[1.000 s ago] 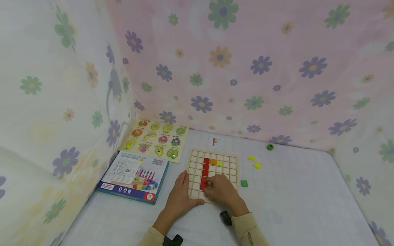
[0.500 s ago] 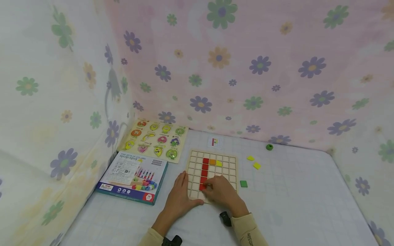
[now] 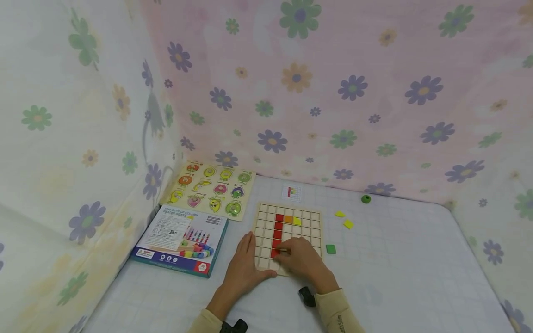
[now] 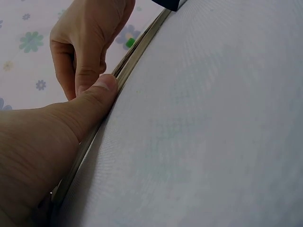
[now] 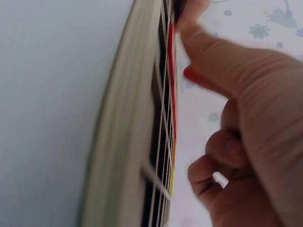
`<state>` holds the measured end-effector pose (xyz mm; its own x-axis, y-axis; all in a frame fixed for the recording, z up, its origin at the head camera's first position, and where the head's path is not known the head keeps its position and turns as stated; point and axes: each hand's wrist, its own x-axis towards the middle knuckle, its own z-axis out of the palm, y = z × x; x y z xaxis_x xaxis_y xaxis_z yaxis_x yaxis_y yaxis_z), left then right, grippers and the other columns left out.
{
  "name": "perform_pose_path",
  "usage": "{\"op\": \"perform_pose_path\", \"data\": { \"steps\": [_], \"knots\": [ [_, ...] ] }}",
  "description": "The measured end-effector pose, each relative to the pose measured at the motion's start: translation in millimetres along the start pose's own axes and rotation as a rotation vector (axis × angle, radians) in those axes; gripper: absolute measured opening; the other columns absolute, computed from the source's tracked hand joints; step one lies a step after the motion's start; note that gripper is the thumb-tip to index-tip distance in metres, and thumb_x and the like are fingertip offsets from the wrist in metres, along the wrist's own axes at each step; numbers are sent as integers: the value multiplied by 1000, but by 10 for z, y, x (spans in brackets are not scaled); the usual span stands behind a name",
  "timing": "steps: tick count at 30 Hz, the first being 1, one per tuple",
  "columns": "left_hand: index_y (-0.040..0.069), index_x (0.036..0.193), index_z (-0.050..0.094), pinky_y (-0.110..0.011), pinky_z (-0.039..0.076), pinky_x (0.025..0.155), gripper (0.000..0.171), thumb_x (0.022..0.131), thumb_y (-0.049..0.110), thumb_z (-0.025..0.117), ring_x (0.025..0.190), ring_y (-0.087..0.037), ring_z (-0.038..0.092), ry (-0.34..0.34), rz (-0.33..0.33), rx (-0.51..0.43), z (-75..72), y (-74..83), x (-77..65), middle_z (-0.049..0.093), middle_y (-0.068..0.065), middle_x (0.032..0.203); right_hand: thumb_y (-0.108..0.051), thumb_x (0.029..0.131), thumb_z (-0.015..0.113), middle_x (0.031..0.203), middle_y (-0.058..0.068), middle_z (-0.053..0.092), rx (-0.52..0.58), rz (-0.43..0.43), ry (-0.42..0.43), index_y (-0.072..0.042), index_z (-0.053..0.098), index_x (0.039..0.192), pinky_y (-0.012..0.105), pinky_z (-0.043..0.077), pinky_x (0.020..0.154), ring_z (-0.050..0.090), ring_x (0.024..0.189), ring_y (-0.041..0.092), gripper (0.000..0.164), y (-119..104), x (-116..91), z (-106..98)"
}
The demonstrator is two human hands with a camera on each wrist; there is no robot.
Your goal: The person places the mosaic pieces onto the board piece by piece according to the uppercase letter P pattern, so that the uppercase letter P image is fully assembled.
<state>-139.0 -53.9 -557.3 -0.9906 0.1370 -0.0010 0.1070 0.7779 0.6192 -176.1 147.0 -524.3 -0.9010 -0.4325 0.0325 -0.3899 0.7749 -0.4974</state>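
In the head view, the wooden grid board (image 3: 308,240) lies on the white-covered table. A column of red tiles (image 3: 278,226) runs down it, with an orange tile (image 3: 288,219) and a yellow tile (image 3: 297,221) beside the column's top. My left hand (image 3: 243,268) rests along the board's left side with straight fingers, its thumb against the near edge. My right hand (image 3: 301,259) is bent over the column's lower end, pinching a red tile (image 5: 194,75) between thumb and finger. That tile is mostly covered by the thumb in the right wrist view.
Right of the board lie a green tile (image 3: 331,249), two yellow pieces (image 3: 348,224) and a green bead (image 3: 366,199). A small pattern card (image 3: 292,192) lies behind it. To the left are a boxed bead set (image 3: 179,240) and a fruit puzzle board (image 3: 210,189).
My right fingers have shifted slightly over the lower end of the red column, where the lowest red tile shows a little differently. My left hand stays put on the board.
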Motion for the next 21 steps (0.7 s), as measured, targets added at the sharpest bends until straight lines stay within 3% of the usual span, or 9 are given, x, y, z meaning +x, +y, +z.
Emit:
{"op": "perform_pose_path", "data": {
  "steps": [3,6,10,16,21],
  "knots": [
    [0,162,21,-51,40,119,133,68,71,82,156,-35,24,1,2,0,3,6,5,24,-17,168,-38,89,78,101,-13,77,39,41,-4,-26,81,110,34,56,86,66,91,5,24,51,-21,-44],
    [1,162,22,-51,40,119,133,67,71,83,156,-35,25,4,-3,4,2,14,11,24,-16,168,-35,88,79,84,-15,72,78,75,-7,-24,81,111,26,50,71,56,76,4,25,127,-39,-111],
    [1,162,22,-51,40,119,133,67,71,83,156,-35,24,4,-6,4,11,14,21,24,-16,168,-29,85,84,67,-10,53,141,154,3,-21,81,112,20,33,53,41,63,6,28,252,-67,-216],
    [1,162,22,-52,39,120,133,67,70,84,156,-36,23,8,-6,-2,15,13,21,24,-17,168,-29,81,86,81,-4,65,226,304,43,-22,80,116,23,38,58,44,70,10,36,526,-184,-429],
    [1,162,22,-52,39,119,132,66,68,85,156,-35,24,1,-18,-9,14,16,3,24,-16,168,-34,81,86,63,-6,40,259,371,46,-23,78,120,24,32,53,31,58,10,41,869,-385,-592]
  ]
}}
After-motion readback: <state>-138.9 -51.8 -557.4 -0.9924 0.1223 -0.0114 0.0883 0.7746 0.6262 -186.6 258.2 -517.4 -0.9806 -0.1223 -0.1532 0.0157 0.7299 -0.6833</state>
